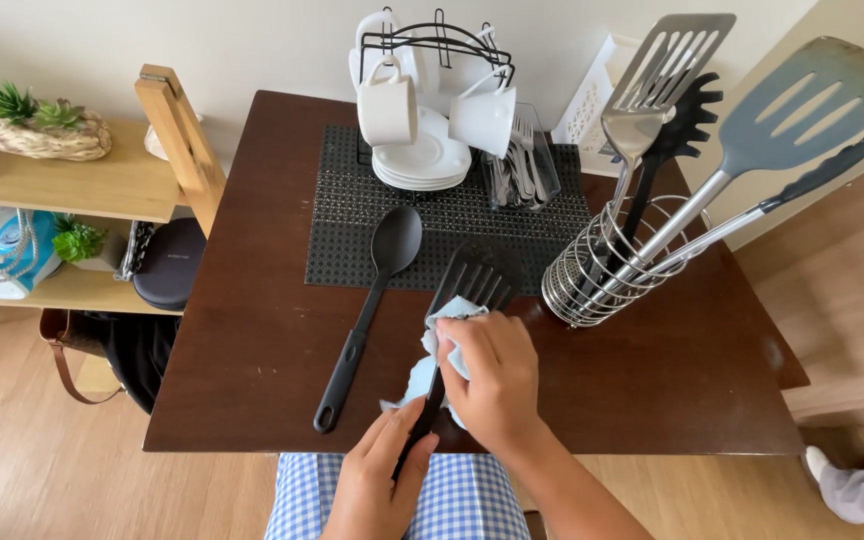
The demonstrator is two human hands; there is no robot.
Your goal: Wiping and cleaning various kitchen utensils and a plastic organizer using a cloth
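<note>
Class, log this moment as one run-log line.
left hand: grips black slotted spatula handle | right hand: presses pale blue cloth on it

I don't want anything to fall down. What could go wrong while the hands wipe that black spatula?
The wire utensil holder stands just beside the slotted spatula, with tall tools leaning out; a hard push by the right hand with the cloth might tip it. The left hand grips only the handle's end, so the spatula could slip and knock the black spoon.
</note>
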